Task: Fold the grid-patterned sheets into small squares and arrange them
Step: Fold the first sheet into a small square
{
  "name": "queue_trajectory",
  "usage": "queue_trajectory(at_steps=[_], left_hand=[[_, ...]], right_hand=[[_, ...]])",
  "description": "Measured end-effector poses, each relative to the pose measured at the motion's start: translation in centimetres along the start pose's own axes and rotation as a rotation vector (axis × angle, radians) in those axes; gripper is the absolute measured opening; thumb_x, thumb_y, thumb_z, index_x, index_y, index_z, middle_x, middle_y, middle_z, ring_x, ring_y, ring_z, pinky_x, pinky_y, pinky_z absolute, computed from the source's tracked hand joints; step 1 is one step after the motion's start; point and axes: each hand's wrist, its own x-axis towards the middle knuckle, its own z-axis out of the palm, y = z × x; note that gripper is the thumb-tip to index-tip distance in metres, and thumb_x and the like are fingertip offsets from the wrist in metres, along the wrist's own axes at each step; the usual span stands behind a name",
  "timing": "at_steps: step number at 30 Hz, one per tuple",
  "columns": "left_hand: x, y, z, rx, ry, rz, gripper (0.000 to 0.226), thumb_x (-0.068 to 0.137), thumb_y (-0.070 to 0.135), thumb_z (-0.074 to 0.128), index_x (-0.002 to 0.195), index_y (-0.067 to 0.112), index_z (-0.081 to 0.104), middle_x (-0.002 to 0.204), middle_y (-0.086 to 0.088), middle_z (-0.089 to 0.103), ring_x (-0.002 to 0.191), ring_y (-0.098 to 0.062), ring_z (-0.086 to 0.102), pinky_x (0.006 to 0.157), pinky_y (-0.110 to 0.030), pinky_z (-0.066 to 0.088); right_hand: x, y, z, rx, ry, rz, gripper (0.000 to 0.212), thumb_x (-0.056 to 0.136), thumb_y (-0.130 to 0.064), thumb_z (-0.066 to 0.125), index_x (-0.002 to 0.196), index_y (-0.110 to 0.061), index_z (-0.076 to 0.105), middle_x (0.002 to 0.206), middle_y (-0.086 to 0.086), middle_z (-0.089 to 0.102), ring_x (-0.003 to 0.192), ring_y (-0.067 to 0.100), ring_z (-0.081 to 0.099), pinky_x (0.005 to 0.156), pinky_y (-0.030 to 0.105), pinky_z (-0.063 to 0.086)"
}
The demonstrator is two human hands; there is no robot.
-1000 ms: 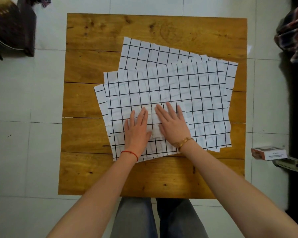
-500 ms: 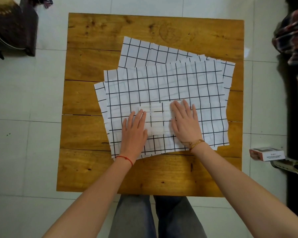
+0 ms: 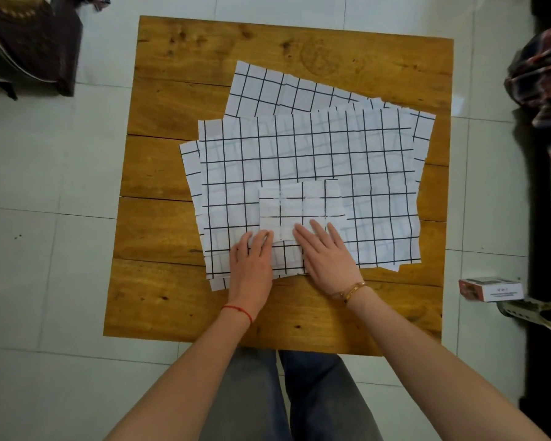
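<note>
Both palms flat: left hand (image 3: 252,259) & right hand (image 3: 325,249) spread on small folded grid-paper square (image 3: 301,210), near tabletop front edge. Press crease firm, edges aligned w/ grid.

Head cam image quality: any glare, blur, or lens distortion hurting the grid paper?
Head view: soft, even light, no glare on the top sheet. Wide-angle bowing shows, table edges splay and the grid lines curve. Folded piece looks washed out, its lines faint. Left hand and right hand are sharp and cast faint shadows. Frame corners darken.
</note>
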Motion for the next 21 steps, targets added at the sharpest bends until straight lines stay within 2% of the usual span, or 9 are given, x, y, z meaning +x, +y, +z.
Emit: queue_trajectory(at_steps=[5,8,10,13,15,18,21], left_hand=[[0.1,0.0,-0.2,-0.025,-0.002,-0.013,0.065,0.095,0.012,0.045,0.152,0.020,0.015,0.156,0.000,0.019,0.145,-0.026,0.010,0.119,-0.046,0.017],[0.3,0.0,-0.2,-0.045,0.008,-0.004,0.060,0.097,0.015,0.043,0.152,0.019,0.019,0.155,0.000,0.022,0.144,-0.024,0.012,0.119,-0.043,0.018],[0.6,0.1,-0.4,-0.110,0.039,-0.014,0.053,0.097,0.020,0.043,0.148,0.019,0.029,0.151,0.000,0.030,0.142,-0.022,0.019,0.118,-0.040,0.022],[1.1,0.1,-0.9,-0.256,0.164,-0.099,0.041,0.092,0.022,0.053,0.132,0.019,0.045,0.132,0.000,0.045,0.126,-0.017,0.039,0.105,-0.031,0.038],[1.7,0.0,-1.3,-0.329,0.221,-0.195,0.040,0.087,0.026,0.062,0.123,0.018,0.047,0.120,0.000,0.048,0.110,-0.016,0.046,0.091,-0.025,0.041],[2.5,0.1,-1.8,-0.373,0.189,-0.306,0.047,0.083,0.035,0.068,0.120,0.017,0.046,0.115,-0.001,0.049,0.105,-0.015,0.047,0.088,-0.027,0.041],[3.0,0.4,-2.0,-0.365,0.164,-0.328,0.048,0.082,0.036,0.070,0.119,0.017,0.046,0.113,-0.001,0.050,0.104,-0.015,0.047,0.087,-0.027,0.039]], right_hand=[[-3.1,4.1,0.3,0.020,0.061,0.134,0.052,0.096,-0.031,0.027,0.143,-0.014,0.038,0.149,0.003,0.038,0.140,0.027,0.030,0.115,0.051,0.021],[-3.5,5.1,0.1,0.024,0.128,0.108,0.050,0.096,-0.030,0.026,0.137,-0.012,0.047,0.144,0.004,0.046,0.135,0.028,0.038,0.114,0.048,0.023],[-2.6,5.0,-0.6,0.055,0.232,0.084,0.044,0.096,-0.028,0.030,0.126,-0.011,0.056,0.131,0.005,0.056,0.127,0.027,0.044,0.110,0.045,0.027],[0.0,4.8,-2.4,0.177,0.416,0.138,0.026,0.095,-0.022,0.042,0.110,-0.012,0.061,0.112,0.003,0.061,0.111,0.024,0.048,0.097,0.037,0.037],[2.2,4.7,-3.7,0.253,0.474,0.186,0.021,0.095,-0.020,0.044,0.104,-0.012,0.062,0.106,0.002,0.061,0.102,0.023,0.050,0.088,0.035,0.040],[5.8,4.7,-5.4,0.327,0.470,0.246,0.017,0.093,-0.018,0.048,0.100,-0.011,0.063,0.098,0.004,0.063,0.094,0.026,0.051,0.079,0.036,0.040],[8.7,4.9,-6.6,0.309,0.389,0.230,0.019,0.092,-0.018,0.049,0.101,-0.009,0.063,0.099,0.009,0.062,0.093,0.029,0.051,0.078,0.038,0.039]])
